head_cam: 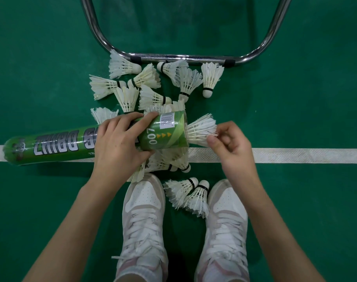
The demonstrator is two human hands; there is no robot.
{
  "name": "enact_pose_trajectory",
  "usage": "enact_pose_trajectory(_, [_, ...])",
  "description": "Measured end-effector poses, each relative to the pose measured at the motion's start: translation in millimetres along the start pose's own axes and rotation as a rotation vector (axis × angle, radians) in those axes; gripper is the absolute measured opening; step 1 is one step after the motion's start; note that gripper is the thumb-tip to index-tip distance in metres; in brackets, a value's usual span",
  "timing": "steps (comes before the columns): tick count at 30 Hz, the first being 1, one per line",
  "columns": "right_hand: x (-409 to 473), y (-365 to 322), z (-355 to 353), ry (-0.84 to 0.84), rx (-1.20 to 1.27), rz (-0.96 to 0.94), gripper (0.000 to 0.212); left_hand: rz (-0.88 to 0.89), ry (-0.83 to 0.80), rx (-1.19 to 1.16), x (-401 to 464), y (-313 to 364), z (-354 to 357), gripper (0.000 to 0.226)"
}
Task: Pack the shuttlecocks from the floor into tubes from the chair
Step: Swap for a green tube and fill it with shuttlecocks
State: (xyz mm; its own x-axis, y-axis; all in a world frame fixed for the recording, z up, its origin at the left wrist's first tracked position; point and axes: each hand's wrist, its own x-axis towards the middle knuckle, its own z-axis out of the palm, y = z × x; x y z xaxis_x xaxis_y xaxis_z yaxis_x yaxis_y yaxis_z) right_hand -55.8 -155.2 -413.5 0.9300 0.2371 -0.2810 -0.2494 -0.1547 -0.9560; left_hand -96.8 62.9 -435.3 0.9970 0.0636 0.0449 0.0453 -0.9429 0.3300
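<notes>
Left hand (120, 141) grips the green tube (88, 145), lying lengthwise left to right; right hand (228, 143) fingers pinch the feathers of a shuttlecock (200, 130) entering cork-first.

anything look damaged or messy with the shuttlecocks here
Yes. The shuttlecocks lie scattered on the green floor at all angles, several with ragged, splayed feathers. The one half inside the tube looks frayed at its feather tips, where the right hand pinches it.

Left hand (120, 139) gripping, right hand (230, 143) pinching
</notes>
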Motion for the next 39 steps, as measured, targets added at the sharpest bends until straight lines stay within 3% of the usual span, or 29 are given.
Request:
enact_pose_trajectory(10, [-1,-5,20,-0.055,0.141,0.030,0.016,0.026,0.016,-0.012,1,8,0,0.071])
enact_pose_trajectory(15, [-7,-5,33,-0.045,-0.056,0.021,0.045,0.061,0.025,-0.005,2,14,1,0.071])
enact_pose_trajectory(22, [-6,-6,39,0.068,-0.133,0.003,0.040,0.075,0.017,0.006,2,14,1,0.068])
enact_pose_trajectory(28, [-7,-4,39,-0.012,-0.087,0.015,0.032,0.080,0.010,-0.008,3,17,1,0.071])
enact_pose_trajectory(35, [2,-5,30,-0.223,-0.107,0.066,0.038,0.092,0.008,0.006,1,17,1,0.074])
enact_pose_trajectory(39, [6,-6,27,-0.246,-0.126,0.041,0.037,0.078,0.003,0.002,2,17,0,0.077])
